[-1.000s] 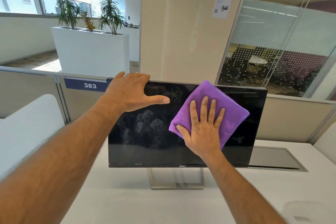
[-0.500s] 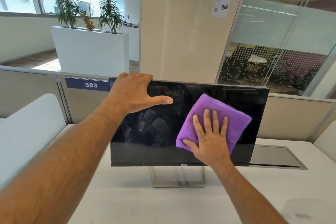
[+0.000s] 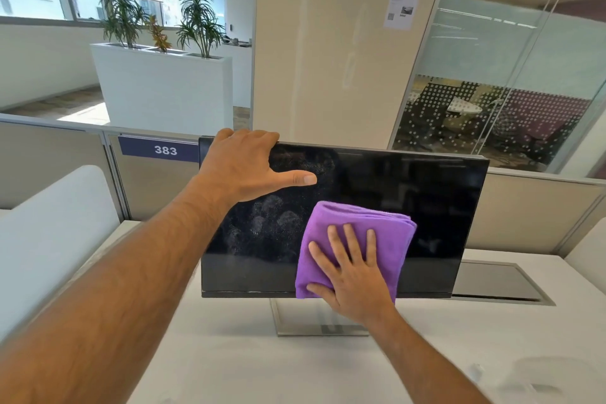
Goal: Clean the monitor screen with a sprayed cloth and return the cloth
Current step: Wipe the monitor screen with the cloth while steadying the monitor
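A black monitor (image 3: 426, 203) stands on a silver stand (image 3: 295, 318) on the white desk. Its left half carries pale smudges and spray marks. My left hand (image 3: 242, 167) holds the top left edge, fingers hooked over the back and thumb lying on the glass. My right hand (image 3: 352, 269) presses a folded purple cloth (image 3: 390, 226) flat against the lower middle of the screen with spread, straight fingers. The cloth overlaps the bottom bezel.
The white desk (image 3: 229, 364) runs toward me. A recessed grey cable hatch (image 3: 498, 282) lies behind the monitor at the right. Beige partitions with a "383" sign (image 3: 165, 150) fence the back. A white chair back (image 3: 49, 239) rises at the left.
My right hand has slid the cloth down and to the left, from the upper right part of the screen to the bottom edge. My left hand kept its hold on the top edge.
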`<state>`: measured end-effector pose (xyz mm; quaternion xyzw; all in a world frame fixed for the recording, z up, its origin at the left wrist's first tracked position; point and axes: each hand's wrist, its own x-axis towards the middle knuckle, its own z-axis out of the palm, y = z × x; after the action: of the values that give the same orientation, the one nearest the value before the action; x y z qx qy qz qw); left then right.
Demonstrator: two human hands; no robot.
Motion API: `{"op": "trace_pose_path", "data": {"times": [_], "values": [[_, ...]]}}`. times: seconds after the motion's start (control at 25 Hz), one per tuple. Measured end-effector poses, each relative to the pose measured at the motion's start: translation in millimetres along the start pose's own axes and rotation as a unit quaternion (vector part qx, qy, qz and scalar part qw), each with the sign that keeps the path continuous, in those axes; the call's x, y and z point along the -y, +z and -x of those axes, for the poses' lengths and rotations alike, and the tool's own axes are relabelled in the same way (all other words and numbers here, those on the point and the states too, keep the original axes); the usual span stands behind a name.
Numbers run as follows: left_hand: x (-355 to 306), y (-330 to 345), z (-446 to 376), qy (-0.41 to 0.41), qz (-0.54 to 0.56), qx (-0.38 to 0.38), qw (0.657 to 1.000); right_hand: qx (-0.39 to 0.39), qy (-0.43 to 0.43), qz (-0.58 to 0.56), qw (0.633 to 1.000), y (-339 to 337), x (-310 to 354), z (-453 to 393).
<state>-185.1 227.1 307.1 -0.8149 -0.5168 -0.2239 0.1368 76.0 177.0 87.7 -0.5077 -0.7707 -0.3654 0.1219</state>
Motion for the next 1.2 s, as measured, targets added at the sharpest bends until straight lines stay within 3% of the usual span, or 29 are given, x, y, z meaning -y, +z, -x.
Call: {"op": "trace_pose_path", "data": {"times": [0.2, 0.52, 0.72, 0.84, 1.2], "values": [[-0.1, -1.1, -0.1, 0.003, 0.010, 0.001, 1.000, -0.015, -0.020, 0.018, 1.000, -1.8, -9.2, 1.7], [0.1, -0.3, -0.2, -0.003, 0.020, 0.007, 1.000, -0.061, 0.223, -0.033, 0.972, -41.2, -24.4, -62.8], [0.2, 0.8, 0.0, -0.001, 0.018, 0.006, 1.000, -0.020, 0.021, -0.008, 1.000, -26.3, -12.5, -39.0], [0.3, 0.8, 0.3, -0.003, 0.020, 0.003, 1.000, -0.022, -0.022, 0.005, 1.000, -25.4, -18.3, -32.5], [-1.8, -1.6, 1.6, -0.007, 0.017, 0.015, 1.000, -0.093, 0.222, -0.018, 0.970, -64.1, -38.7, -104.8]]}}
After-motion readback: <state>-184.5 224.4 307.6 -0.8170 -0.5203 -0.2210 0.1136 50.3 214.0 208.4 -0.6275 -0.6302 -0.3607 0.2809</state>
